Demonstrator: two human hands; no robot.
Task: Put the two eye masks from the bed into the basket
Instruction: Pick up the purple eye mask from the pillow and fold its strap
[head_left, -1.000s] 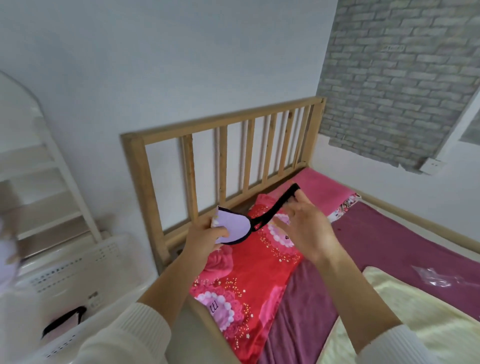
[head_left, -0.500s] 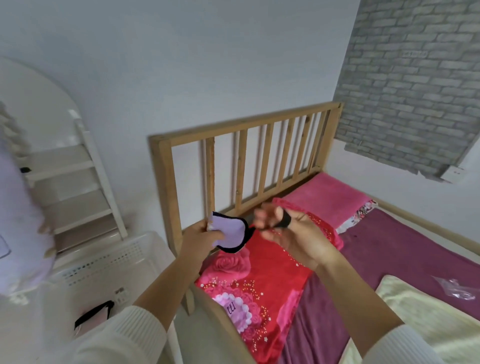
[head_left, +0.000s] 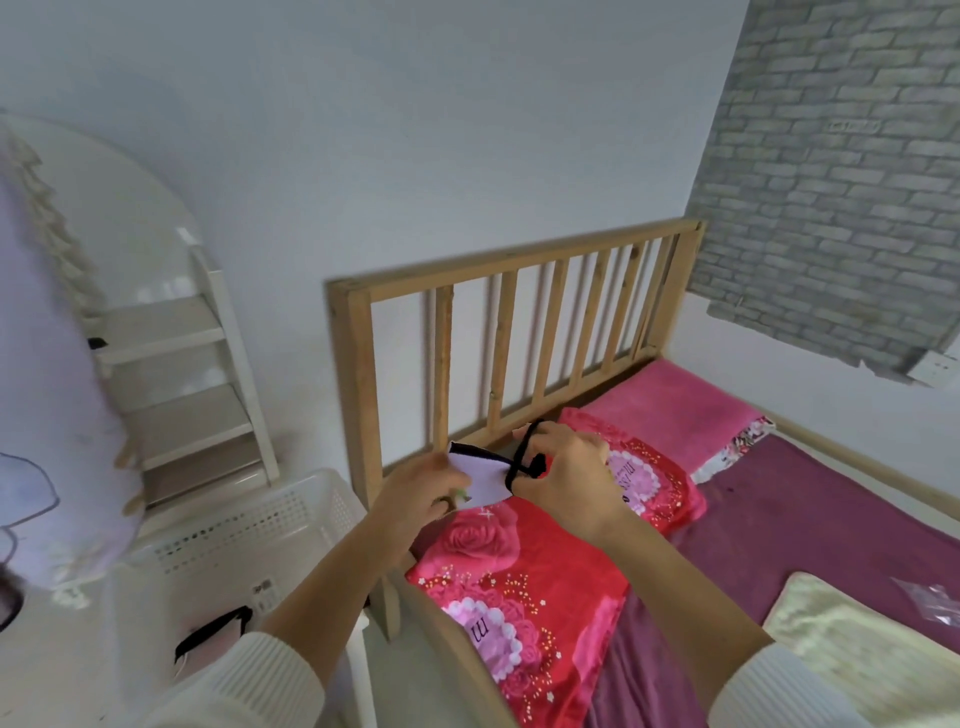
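both hands (head_left: 415, 491) (head_left: 566, 475) pinching lilac eye mask (head_left: 485, 478) over red floral pillow (head_left: 524, 577), wooden headboard (head_left: 514, 338), white basket (head_left: 249, 525) beside bed

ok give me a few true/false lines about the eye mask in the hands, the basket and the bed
1. Both hands hold the lilac eye mask. True: left hand on the pad, right hand in its black strap.
2. The held mask is already inside the basket. False: it is above the red pillow, beside the headboard.
3. The basket is on the bed. False: it stands left of the bed frame.
4. Another eye mask lies in the basket. True.
5. The basket is white. True.
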